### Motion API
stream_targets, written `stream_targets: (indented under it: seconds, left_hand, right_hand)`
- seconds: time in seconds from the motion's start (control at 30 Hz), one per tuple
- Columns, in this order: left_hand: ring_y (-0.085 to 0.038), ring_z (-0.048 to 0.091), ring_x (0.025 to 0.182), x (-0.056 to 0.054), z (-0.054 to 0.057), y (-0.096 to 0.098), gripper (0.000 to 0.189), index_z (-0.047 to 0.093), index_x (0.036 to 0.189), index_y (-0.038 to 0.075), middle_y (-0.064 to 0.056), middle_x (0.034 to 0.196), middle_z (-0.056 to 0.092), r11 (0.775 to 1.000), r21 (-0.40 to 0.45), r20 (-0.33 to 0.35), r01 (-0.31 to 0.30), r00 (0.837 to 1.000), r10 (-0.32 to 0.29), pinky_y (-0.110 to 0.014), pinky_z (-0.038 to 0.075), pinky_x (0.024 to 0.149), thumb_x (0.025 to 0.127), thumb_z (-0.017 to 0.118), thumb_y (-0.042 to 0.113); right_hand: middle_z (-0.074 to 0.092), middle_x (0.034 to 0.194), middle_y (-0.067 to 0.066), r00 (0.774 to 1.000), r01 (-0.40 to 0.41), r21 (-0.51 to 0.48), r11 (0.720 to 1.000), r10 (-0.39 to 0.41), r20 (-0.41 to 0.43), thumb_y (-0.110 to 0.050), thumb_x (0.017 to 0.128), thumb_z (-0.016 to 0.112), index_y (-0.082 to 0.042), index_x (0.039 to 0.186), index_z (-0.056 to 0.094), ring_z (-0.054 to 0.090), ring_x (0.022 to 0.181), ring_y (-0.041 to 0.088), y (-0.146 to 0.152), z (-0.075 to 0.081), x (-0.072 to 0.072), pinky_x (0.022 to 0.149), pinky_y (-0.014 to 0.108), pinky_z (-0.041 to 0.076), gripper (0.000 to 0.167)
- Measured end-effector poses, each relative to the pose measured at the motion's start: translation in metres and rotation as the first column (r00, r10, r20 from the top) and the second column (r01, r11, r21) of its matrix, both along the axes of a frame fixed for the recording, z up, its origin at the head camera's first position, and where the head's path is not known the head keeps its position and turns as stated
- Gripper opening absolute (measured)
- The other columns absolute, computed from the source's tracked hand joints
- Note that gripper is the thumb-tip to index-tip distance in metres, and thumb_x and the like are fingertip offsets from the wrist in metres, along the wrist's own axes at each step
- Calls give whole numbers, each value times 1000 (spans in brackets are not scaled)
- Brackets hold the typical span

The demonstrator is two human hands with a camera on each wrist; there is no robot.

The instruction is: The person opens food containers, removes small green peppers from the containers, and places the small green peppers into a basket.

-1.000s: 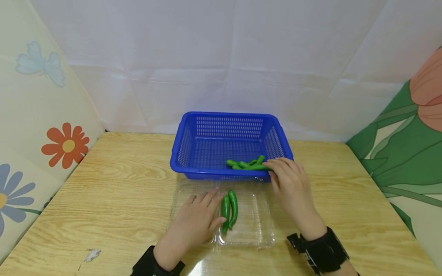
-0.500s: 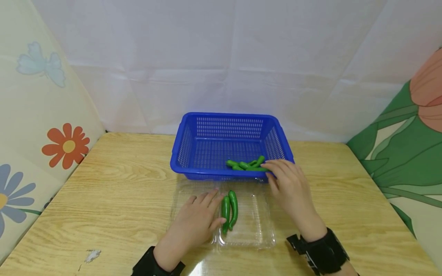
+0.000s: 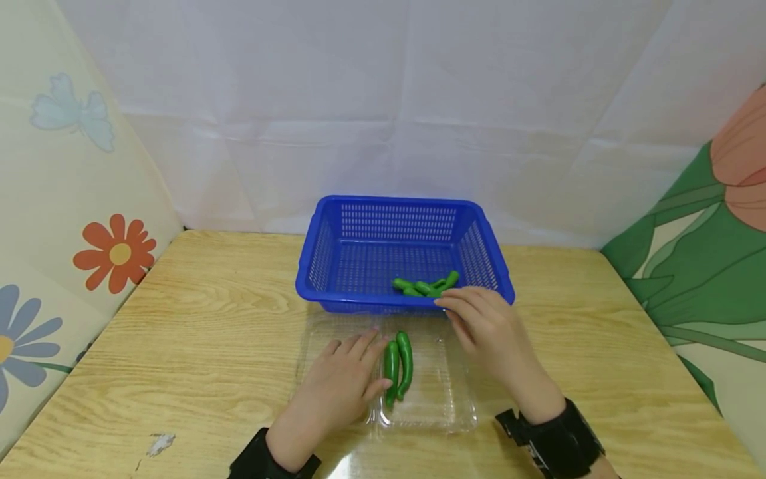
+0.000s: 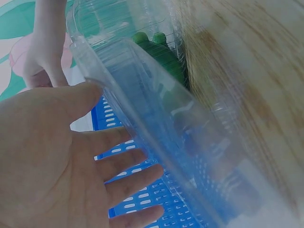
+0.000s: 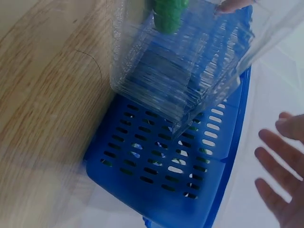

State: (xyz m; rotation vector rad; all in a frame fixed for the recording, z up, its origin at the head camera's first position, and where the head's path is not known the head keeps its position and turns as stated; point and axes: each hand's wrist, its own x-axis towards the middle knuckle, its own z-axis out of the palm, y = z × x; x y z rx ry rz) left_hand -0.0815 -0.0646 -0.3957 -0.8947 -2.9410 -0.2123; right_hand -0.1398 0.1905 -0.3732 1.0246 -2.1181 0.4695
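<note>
Two green chili peppers, the left one (image 3: 391, 374) and the right one (image 3: 405, 366), lie side by side in a clear plastic clamshell box (image 3: 443, 382). My left hand (image 3: 338, 382) rests over the box's left half, fingers outstretched, with thumb and index finger beside the left pepper. Several more green peppers (image 3: 426, 287) are in the near right of the blue basket (image 3: 311, 273). Over the basket's front rim is my right hand (image 3: 493, 339), its fingertips close to those peppers. In the right wrist view, the relaxed fingers (image 5: 280, 152) hold nothing visible.
The basket stands directly behind the clamshell on a wooden table (image 3: 227, 319). A white sheet (image 3: 269, 120) hangs behind it, with flower-printed panels (image 3: 114, 253) at both sides. A black strap (image 3: 559, 436) circles each wrist.
My right hand has shifted left and toward me, from the basket's right corner to over its front rim. A pepper in the basket is more covered by it. My left hand stays put.
</note>
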Motion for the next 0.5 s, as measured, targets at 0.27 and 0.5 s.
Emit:
stream_targets:
  seconds: [0.27, 0.5]
  left_hand:
    - [-28, 49, 131, 0, -2, 0, 60, 45, 147, 10, -11, 150, 46, 1000, -5, -28, 2, 1000, -2, -47, 45, 104, 100, 52, 46]
    - [-28, 48, 132, 0, -1, 0, 59, 45, 147, 10, -11, 150, 45, 1000, -5, -21, 0, 1000, -1, -47, 45, 104, 100, 52, 46]
  right_hand:
    - [71, 104, 10, 992, -120, 23, 992, 119, 33, -26, 108, 42, -2, 103, 73, 67, 95, 27, -11, 1, 7, 85, 40, 55, 39]
    - [71, 106, 6, 972, -173, 16, 985, 168, 163, -31, 107, 40, -7, 100, 73, 67, 98, 21, -17, -1, 13, 88, 33, 53, 41]
